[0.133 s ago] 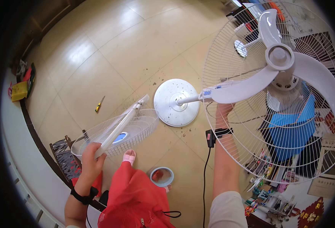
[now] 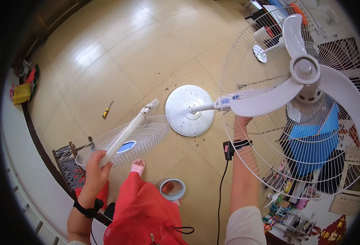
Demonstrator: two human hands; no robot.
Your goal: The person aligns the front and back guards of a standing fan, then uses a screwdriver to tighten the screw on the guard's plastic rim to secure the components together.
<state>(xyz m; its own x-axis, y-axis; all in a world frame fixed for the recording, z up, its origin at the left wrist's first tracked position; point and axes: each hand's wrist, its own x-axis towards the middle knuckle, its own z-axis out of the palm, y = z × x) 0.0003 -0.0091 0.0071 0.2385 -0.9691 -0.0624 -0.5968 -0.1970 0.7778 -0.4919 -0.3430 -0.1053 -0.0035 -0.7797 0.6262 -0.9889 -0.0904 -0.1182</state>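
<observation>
In my left hand (image 2: 98, 167) is the fan's front guard (image 2: 155, 132), a round white wire cage with a blue centre badge. The same hand closes around the end of a long white plastic strip (image 2: 127, 131) that lies across the guard. To the right stands a pedestal fan (image 2: 304, 69), tilted in view, with three pale blades bare at the front and the rear wire guard (image 2: 249, 171) behind them. My right hand (image 2: 242, 121) is closed at the fan's column, below the control box; its fingertips are partly hidden by wires and a blade.
The fan's round white base (image 2: 189, 116) rests on the tiled floor, with dark debris around it. A yellow-handled screwdriver (image 2: 107, 110) lies to the left. Near my feet is a pale blue ring-shaped thing (image 2: 172, 189). A cluttered table (image 2: 294, 220) stands at right, a patterned chair (image 2: 69, 163) at left.
The fan head has shifted slightly right and down in view. My left hand and the guard with its strip have moved slightly to the left.
</observation>
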